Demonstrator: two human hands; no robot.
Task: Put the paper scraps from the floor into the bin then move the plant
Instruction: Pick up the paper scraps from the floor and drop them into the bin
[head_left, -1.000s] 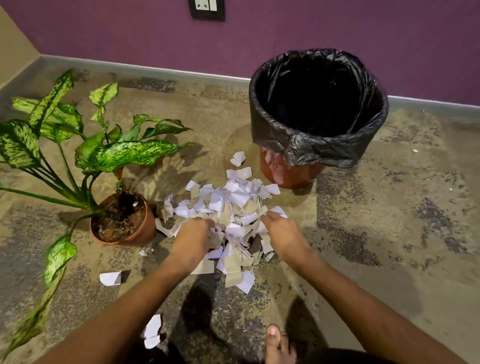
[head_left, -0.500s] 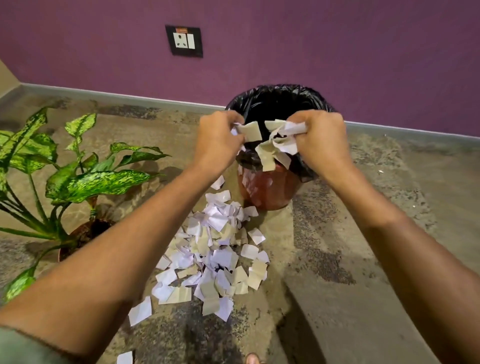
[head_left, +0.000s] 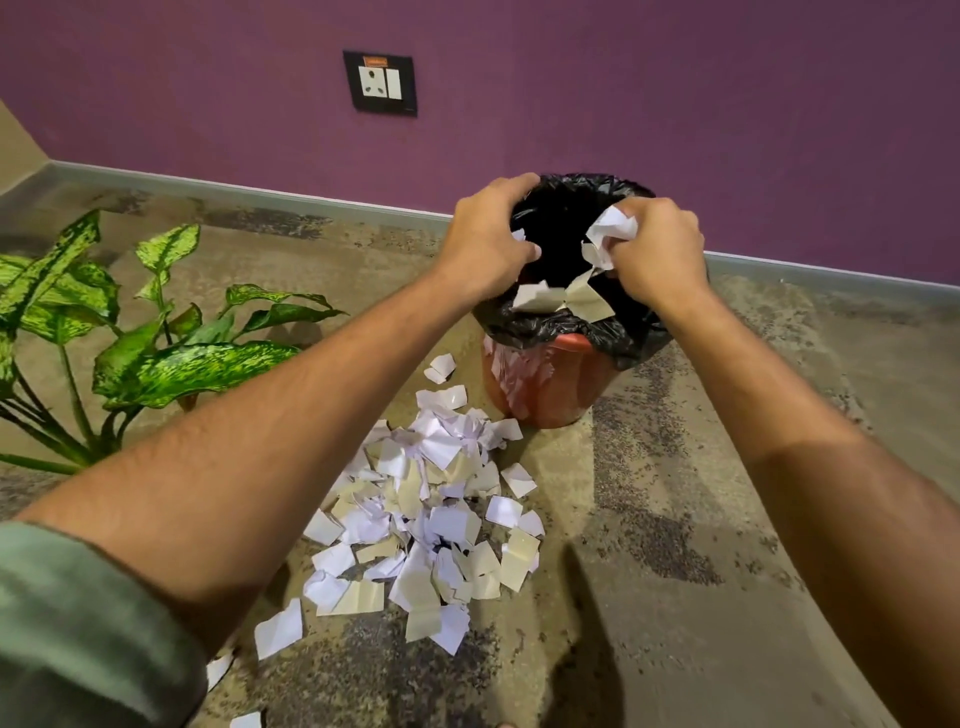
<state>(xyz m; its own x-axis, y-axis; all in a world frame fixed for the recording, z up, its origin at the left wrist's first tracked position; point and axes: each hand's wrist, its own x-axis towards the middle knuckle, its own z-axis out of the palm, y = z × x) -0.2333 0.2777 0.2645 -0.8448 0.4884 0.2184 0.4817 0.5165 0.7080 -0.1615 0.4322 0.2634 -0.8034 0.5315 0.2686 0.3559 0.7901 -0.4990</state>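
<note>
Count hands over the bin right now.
2. The left hand is over the bin's left rim; the right hand is over its right rim, gripping paper scraps. None looks hidden.

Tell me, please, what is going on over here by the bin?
A person is clearing torn paper off the floor. Both hands are over the bin, which is lined with a black bag: the right hand grips a bunch of scraps, the left hand is curled above the opening, and a few pieces are dropping in. A large pile of scraps lies on the floor, and the potted plant stands to the left.
</note>
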